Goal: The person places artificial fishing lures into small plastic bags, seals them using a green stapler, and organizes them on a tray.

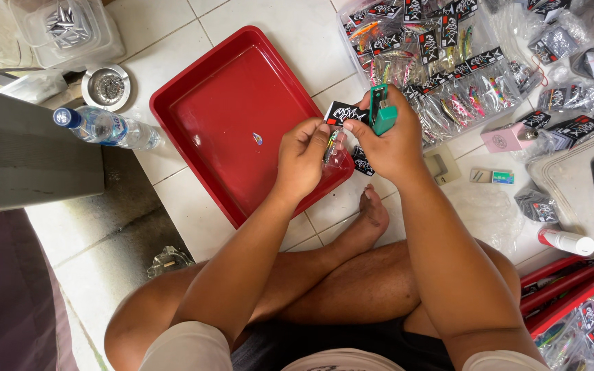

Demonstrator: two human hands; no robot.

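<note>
I sit cross-legged on the tiled floor (pixel 173 48) with both hands raised over the near corner of the red tray (pixel 235 117). My left hand (pixel 304 158) is closed in a pinch on a small clear bag (pixel 333 148) with a fishing lure inside, holding it upright by its side. My right hand (pixel 390 141) is wrapped around a green stapler (pixel 381 113), its thumb also pressing the black card header (pixel 346 113) folded over the top of the bag. To do this well, I judge the header should sit square across the bag's mouth, with the stapler's mouth centred on the card and clear of my fingertips. The lure should hang below the card so the staple misses it. A clear box of packed lures (pixel 441 62) lies just beyond my hands, and a water bottle (pixel 104 127) lies left of the tray.
</note>
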